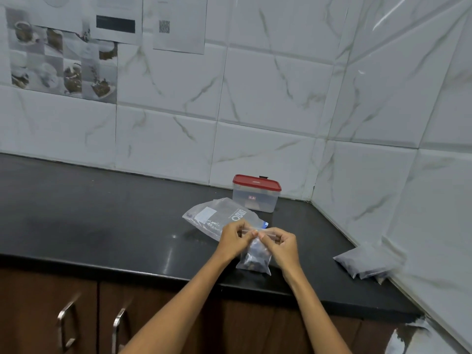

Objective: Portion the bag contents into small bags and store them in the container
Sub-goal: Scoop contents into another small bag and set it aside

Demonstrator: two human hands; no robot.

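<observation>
At the centre of the frame, the left hand (233, 237) and right hand (281, 241) each pinch one end of the zip strip of a small bag (254, 259), which hangs over the worktop (102, 213) edge with dark contents settled at its bottom, a grip that appears suited to pressing the seal closed. Behind the hands lies the large bag (217, 218), flat and within reach for refilling. The container (256, 192) stands lidded near the wall corner, and filled bags (367, 261) rest at the right edge, apparently awaiting storage.
</observation>
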